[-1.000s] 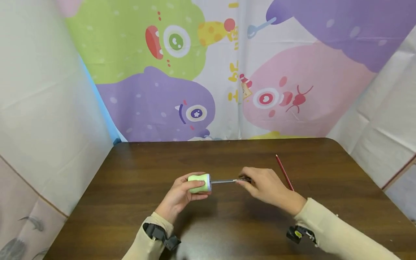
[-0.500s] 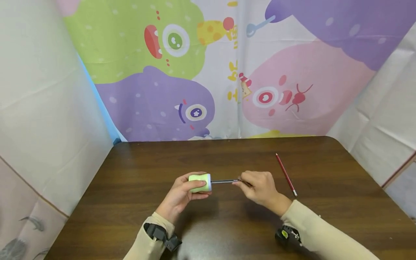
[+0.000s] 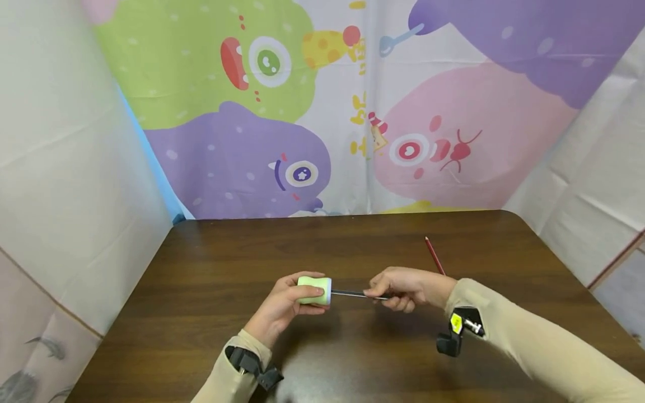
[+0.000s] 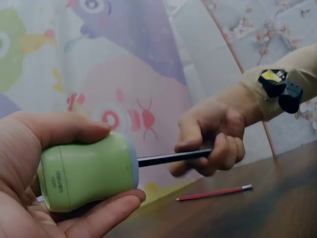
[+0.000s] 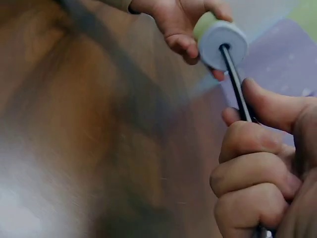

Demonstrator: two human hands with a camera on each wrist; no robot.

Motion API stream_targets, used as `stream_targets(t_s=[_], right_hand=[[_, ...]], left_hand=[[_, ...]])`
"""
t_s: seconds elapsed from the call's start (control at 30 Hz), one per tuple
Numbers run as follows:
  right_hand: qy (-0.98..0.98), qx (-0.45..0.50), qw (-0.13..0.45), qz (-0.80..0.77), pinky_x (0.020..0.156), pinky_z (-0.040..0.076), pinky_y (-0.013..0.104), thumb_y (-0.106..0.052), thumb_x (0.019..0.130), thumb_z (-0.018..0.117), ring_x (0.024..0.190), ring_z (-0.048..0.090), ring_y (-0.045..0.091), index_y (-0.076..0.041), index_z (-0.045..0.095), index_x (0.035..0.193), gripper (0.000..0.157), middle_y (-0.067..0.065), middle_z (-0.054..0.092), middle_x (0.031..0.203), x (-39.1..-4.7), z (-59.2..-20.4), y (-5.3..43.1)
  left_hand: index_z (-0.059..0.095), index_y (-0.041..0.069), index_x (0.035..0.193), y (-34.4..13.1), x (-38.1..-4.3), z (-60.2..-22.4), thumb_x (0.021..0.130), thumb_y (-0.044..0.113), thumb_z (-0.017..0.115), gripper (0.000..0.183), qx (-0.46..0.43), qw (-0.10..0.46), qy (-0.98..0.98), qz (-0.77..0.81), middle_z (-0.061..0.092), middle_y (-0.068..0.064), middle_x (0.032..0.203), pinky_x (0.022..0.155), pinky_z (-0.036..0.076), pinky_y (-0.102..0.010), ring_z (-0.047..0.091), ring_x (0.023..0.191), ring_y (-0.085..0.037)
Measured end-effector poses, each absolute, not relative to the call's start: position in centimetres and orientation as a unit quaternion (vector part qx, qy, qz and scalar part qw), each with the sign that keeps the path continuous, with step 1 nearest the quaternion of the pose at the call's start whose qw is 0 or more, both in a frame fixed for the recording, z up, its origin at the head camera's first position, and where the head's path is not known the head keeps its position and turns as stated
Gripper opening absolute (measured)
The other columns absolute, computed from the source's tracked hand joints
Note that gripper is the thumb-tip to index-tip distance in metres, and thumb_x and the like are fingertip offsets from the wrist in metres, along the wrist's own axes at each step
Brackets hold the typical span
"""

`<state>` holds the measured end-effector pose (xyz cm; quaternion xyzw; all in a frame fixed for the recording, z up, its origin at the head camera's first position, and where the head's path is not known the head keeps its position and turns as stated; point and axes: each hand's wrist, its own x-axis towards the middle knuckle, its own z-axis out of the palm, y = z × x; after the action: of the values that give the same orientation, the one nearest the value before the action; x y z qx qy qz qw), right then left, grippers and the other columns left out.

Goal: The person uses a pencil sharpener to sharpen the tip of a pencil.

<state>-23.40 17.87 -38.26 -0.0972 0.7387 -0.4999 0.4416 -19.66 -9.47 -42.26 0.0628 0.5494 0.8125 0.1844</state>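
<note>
A small light-green pencil sharpener (image 3: 312, 290) with a pale blue end face lies in my left hand (image 3: 277, 305), gripped between thumb and fingers. Dark lettering marks its side in the left wrist view. From the hole in that end face runs a dark pencil (image 4: 168, 158) with a shiny streak along it; the tip inside is hidden. My right hand (image 3: 410, 286) holds the pencil a short way out from the sharpener, thumb along it and fingers curled round. Much of the pencil's outer part is covered by those fingers in the right wrist view.
A red pencil (image 3: 434, 255) lies on the brown wooden table (image 3: 242, 246), its rear part behind my right forearm in the head view. Its white eraser end shows in the left wrist view. A cartoon-printed curtain (image 3: 342, 184) hangs along the table's back edge.
My right hand has turned over about the pencil, its curled fingers now facing down and the wrist raised. The sharpener and left hand have shifted slightly down and right in the head view.
</note>
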Motion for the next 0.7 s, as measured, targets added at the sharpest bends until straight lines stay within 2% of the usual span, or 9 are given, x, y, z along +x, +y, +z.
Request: stream_targets(t_s=[0.07, 0.17, 0.23, 0.33, 0.4, 0.43, 0.53, 0.63, 0.7], right_hand=[[0.766, -0.143, 0.374, -0.502, 0.04, 0.018, 0.019, -0.025, 0.095, 0.065, 0.044, 0.026, 0.007, -0.01, 0.047, 0.072, 0.032, -0.002, 0.036, 0.054, -23.2, -38.3, 18.0], [0.821, -0.254, 0.199, -0.471, 0.041, 0.032, 0.021, -0.025, 0.091, 0.072, 0.049, 0.041, 0.008, -0.012, 0.055, 0.078, 0.025, -0.002, 0.052, 0.06, -22.5, -38.3, 18.2], [0.839, -0.357, 0.042, -0.408, 0.046, 0.042, 0.021, -0.022, 0.09, 0.074, 0.055, 0.05, 0.008, -0.013, 0.061, 0.084, 0.018, -0.004, 0.06, 0.068, -22.0, -38.7, 18.4], [0.804, -0.483, -0.234, -0.256, 0.046, 0.045, 0.023, -0.021, 0.095, 0.068, 0.058, 0.052, 0.01, -0.012, 0.063, 0.084, 0.016, -0.005, 0.062, 0.073, -21.7, -39.5, 18.6], [0.744, -0.512, -0.398, -0.162, 0.043, 0.044, 0.025, -0.019, 0.098, 0.064, 0.056, 0.051, 0.013, -0.008, 0.065, 0.083, 0.019, -0.001, 0.061, 0.071, -22.0, -40.2, 18.5], [0.714, -0.51, -0.462, -0.129, 0.041, 0.043, 0.026, -0.019, 0.099, 0.062, 0.055, 0.051, 0.015, -0.007, 0.066, 0.082, 0.022, 0.001, 0.06, 0.07, -22.2, -40.4, 18.4], [0.661, -0.497, -0.552, -0.107, 0.037, 0.04, 0.026, -0.019, 0.1, 0.062, 0.051, 0.048, 0.017, -0.003, 0.068, 0.079, 0.027, 0.004, 0.056, 0.066, -22.6, -41.3, 18.0], [0.66, -0.479, -0.561, -0.144, 0.034, 0.037, 0.022, -0.025, 0.099, 0.063, 0.045, 0.04, 0.012, -0.004, 0.065, 0.072, 0.035, 0.001, 0.05, 0.061, -22.4, -42.2, 17.4], [0.683, -0.46, -0.535, -0.189, 0.033, 0.031, 0.018, -0.031, 0.099, 0.064, 0.043, 0.034, 0.007, -0.007, 0.06, 0.068, 0.039, -0.002, 0.045, 0.057, -22.1, -42.8, 17.0]], left_hand=[[0.068, 0.001, 0.109, -9.5, -19.7, -42.2, 0.081, -0.009, 0.062, 0.03, 0.058, 0.181, 0.543, 0.818, 0.06, -0.016, 0.092, 0.065, 0.063, -0.035, 0.071, 0.069, -0.028], [0.067, -0.001, 0.111, -9.8, -19.8, -42.1, 0.082, -0.009, 0.061, 0.031, 0.054, 0.169, 0.536, 0.825, 0.061, -0.015, 0.093, 0.066, 0.063, -0.036, 0.072, 0.07, -0.029], [0.066, -0.002, 0.113, -9.9, -19.8, -41.9, 0.082, -0.008, 0.061, 0.032, 0.055, 0.166, 0.532, 0.828, 0.061, -0.015, 0.094, 0.067, 0.063, -0.036, 0.072, 0.071, -0.029], [0.066, 0.001, 0.112, -9.9, -19.9, -41.8, 0.084, -0.006, 0.06, 0.03, 0.052, 0.172, 0.524, 0.833, 0.061, -0.014, 0.095, 0.069, 0.063, -0.036, 0.072, 0.073, -0.029], [0.065, 0.002, 0.113, -9.9, -19.9, -41.8, 0.085, -0.004, 0.059, 0.029, 0.051, 0.179, 0.517, 0.835, 0.061, -0.014, 0.095, 0.069, 0.062, -0.035, 0.072, 0.074, -0.029], [0.064, 0.001, 0.115, -9.8, -19.9, -41.8, 0.086, -0.003, 0.059, 0.03, 0.051, 0.182, 0.514, 0.837, 0.061, -0.014, 0.095, 0.07, 0.062, -0.035, 0.072, 0.075, -0.028], [0.061, 0.0, 0.117, -9.7, -19.8, -42.0, 0.087, -0.003, 0.058, 0.031, 0.05, 0.193, 0.506, 0.839, 0.061, -0.014, 0.095, 0.071, 0.062, -0.034, 0.072, 0.075, -0.028], [0.061, -0.001, 0.117, -9.6, -19.7, -42.2, 0.086, -0.002, 0.059, 0.031, 0.045, 0.191, 0.507, 0.839, 0.061, -0.014, 0.095, 0.07, 0.062, -0.034, 0.072, 0.074, -0.028], [0.062, 0.0, 0.114, -9.6, -19.8, -42.3, 0.086, -0.002, 0.06, 0.029, 0.041, 0.186, 0.51, 0.839, 0.061, -0.014, 0.095, 0.069, 0.062, -0.033, 0.072, 0.073, -0.028]])
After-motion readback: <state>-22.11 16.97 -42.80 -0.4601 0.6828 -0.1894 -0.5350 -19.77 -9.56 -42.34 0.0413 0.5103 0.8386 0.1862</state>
